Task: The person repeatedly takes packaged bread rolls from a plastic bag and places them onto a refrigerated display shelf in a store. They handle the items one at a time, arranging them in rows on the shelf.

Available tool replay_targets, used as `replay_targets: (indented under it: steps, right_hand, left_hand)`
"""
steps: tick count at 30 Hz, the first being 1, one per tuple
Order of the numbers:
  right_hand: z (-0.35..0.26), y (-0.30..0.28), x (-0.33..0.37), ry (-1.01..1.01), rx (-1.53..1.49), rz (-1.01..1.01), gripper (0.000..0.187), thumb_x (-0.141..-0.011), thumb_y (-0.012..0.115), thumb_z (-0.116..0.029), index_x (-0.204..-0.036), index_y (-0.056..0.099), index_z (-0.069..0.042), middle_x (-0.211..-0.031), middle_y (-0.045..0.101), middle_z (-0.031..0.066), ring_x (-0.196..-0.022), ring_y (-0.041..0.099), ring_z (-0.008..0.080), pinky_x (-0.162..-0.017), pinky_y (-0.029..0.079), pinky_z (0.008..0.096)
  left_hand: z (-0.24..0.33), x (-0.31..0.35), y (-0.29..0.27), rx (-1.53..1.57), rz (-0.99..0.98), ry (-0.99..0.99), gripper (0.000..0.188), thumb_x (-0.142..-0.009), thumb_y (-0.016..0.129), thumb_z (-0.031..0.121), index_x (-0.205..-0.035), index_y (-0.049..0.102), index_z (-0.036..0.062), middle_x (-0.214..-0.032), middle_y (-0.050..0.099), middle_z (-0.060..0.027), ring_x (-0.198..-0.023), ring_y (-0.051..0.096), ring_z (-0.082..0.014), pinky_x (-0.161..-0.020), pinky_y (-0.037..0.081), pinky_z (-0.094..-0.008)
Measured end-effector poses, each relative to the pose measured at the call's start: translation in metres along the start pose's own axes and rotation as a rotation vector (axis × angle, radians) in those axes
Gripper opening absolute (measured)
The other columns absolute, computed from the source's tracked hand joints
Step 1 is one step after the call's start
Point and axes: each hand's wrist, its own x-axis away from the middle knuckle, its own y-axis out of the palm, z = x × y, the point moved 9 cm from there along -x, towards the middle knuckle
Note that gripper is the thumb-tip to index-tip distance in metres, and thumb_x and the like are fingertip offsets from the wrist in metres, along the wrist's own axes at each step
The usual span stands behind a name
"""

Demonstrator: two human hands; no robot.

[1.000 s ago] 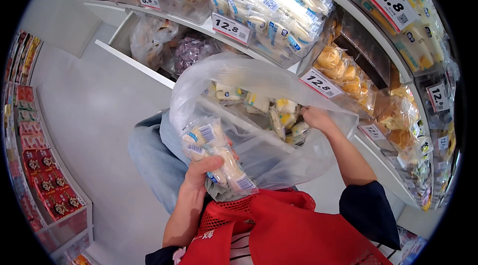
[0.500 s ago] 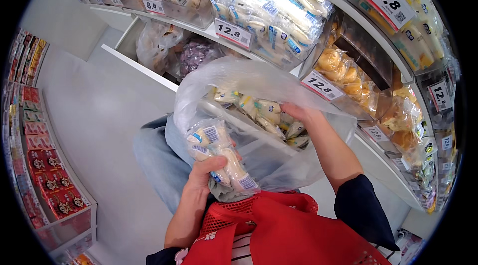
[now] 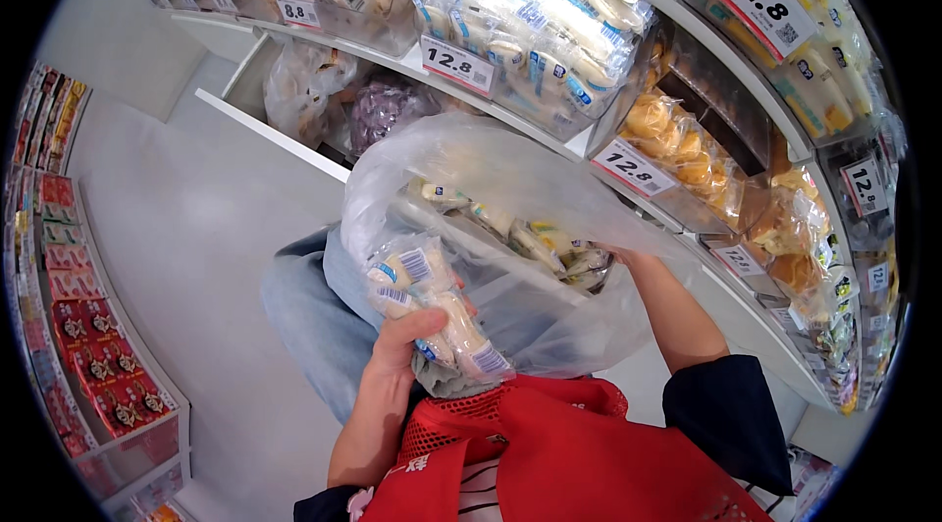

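- Left grip [image 3: 410,334] first: thumb over the top, fingers wrapped round, clasping several white bread packs [image 3: 432,301] in front of the bag's near left side!
- Over to the right grip [image 3: 636,262], right at the yellow-and-white packs [image 3: 549,239]; its fingertips are lost behind plastic and wrappers, so I can't tell whether it grasps anything.
- Those packs show within the ring of the clear plastic bag [image 3: 378,169]; bag or drawer beneath them, hard to call.
- Good technique here, I'd judge: light pressure on the left, because soft bread squashes; on the right, pinch a wrapper rather than bag film, and lift up through the mouth.
- Now the edges: the white drawer front [image 3: 275,136] runs up close to the bag's left side, a likely snag for thin film.
- Above and right, the curved shelving with its price tags [image 3: 459,66] crowds the bag, so elbow room looks tight there.
- Roomiest side? Left, over the pale floor [image 3: 226,237], before the red packets [image 3: 108,365] on the far display.
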Motion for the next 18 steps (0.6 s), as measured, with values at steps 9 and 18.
replay_targets:
  steps: [9, 18]
  right_hand:
    - [-0.074, 0.000, 0.046, -0.155, 0.313, -0.278, 0.026, -0.088, 0.048, -0.012, -0.103, 0.063, 0.004, -0.097, 0.063, 0.0300, -0.081, 0.059, 0.0466, -0.077, 0.048, 0.0487]
    - [-0.176, -0.135, 0.083, -0.097, -0.982, -0.479, 0.032, -0.097, 0.058, -0.020, -0.119, 0.051, 0.002, -0.095, 0.067, 0.0138, -0.061, 0.064, 0.0122, -0.046, 0.047, 0.0199]
  left_hand:
    - [-0.002, -0.003, -0.003, 0.005, 0.036, -0.012, 0.057, -0.065, 0.076, 0.018, -0.114, 0.056, -0.0025, -0.093, 0.065, -0.0151, -0.082, 0.069, -0.0257, -0.068, 0.060, -0.0357]
    - [-0.003, 0.003, 0.004, 0.025, 0.003, -0.076, 0.055, -0.069, 0.075, 0.016, -0.117, 0.056, -0.0003, -0.101, 0.064, -0.0110, -0.093, 0.067, -0.0244, -0.077, 0.058, -0.0377]
